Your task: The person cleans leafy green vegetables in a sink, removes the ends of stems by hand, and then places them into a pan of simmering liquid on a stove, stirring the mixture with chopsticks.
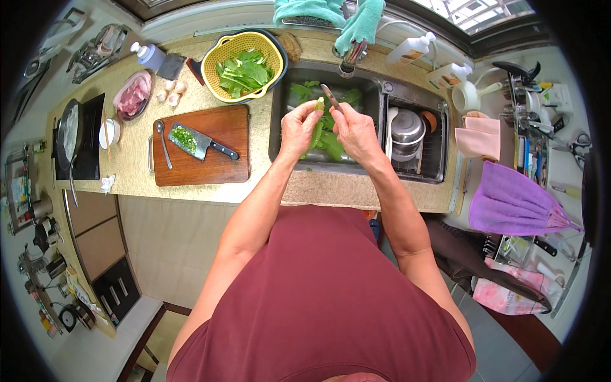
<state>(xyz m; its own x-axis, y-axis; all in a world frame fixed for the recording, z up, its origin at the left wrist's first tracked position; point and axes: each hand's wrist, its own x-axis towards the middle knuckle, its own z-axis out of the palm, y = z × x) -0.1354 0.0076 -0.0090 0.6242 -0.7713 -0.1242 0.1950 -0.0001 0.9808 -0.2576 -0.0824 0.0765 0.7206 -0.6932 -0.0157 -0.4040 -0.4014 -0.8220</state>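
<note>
Over the left basin of a steel sink (279, 138), my left hand (300, 126) pinches the stem end of a leafy green vegetable (320, 104), its leaves hanging down into the basin. Close on its right, my right hand (354, 129) grips a small knife (328, 93) with the blade pointing up and away from me. More loose green leaves (334, 145) lie in the basin below both hands. Behind and left of the sink, a yellow colander (208, 71) holds cut leafy greens (248, 71).
A wooden cutting board (205, 174) at left bears a spoon (163, 143) and a cleaver (203, 143) with chopped greens. Raw meat (133, 94), garlic bulbs (174, 99) and a frying pan (70, 133) are further left. The faucet (351, 62) stands behind the sink; a lidded pot (406, 126) occupies the right basin.
</note>
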